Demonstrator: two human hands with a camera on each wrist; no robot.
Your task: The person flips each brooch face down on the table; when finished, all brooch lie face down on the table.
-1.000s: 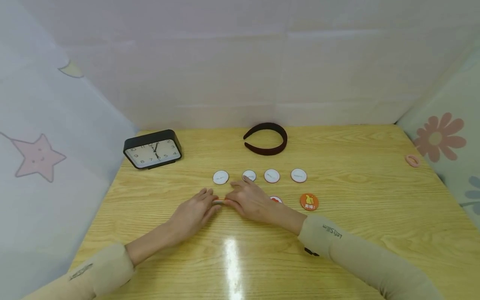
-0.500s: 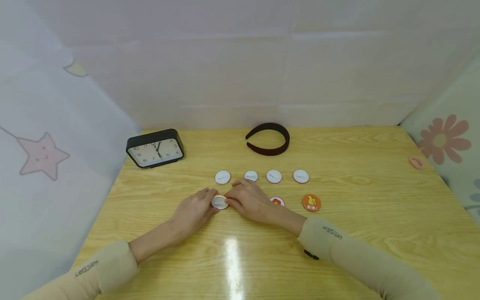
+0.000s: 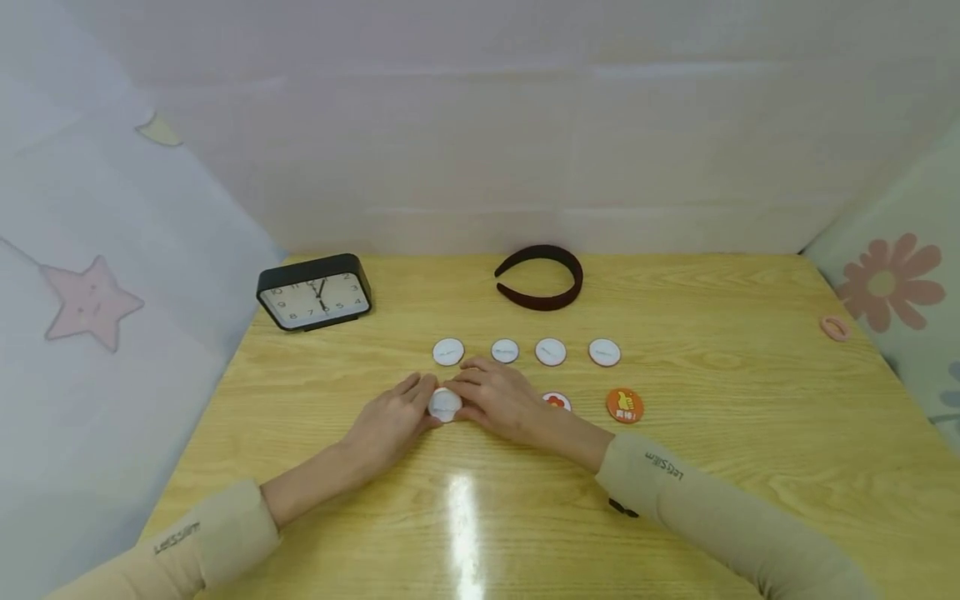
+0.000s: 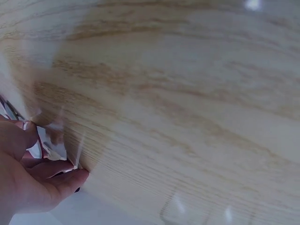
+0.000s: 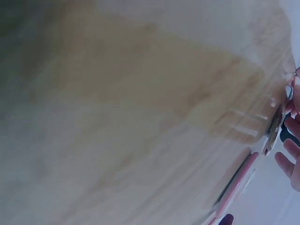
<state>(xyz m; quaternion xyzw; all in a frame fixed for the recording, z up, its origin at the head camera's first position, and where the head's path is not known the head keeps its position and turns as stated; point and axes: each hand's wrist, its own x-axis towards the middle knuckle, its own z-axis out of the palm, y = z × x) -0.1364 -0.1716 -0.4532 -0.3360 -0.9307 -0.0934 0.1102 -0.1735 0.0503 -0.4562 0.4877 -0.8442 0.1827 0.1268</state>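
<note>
Between my two hands a round pin badge (image 3: pixel 446 405) is tilted up, its white back turned toward the head camera. My left hand (image 3: pixel 386 423) pinches it at the left edge, thumb below and fingers above. On the opposite edge, my right hand (image 3: pixel 501 402) grips it with thumb and fingers. The left wrist view has the left hand (image 4: pixel 35 180) at its lower left corner, fingertips close over the wooden table. Only some fingers of the right hand (image 5: pixel 293 157) show at the right border of the right wrist view.
Behind the hands lies a row of several badges (image 3: pixel 551 352), white backs up. A red-flower badge (image 3: pixel 557 401) is partly covered by the right hand; an orange thumbs-up badge (image 3: pixel 625 405) lies beside it. Farther off are a clock (image 3: pixel 315 293), a dark headband (image 3: pixel 572 275) and a pink ring (image 3: pixel 835 328).
The badge has turned from edge-on to showing its white back to the head camera. Both hands have stayed at nearly the same place, with slight finger shifts.
</note>
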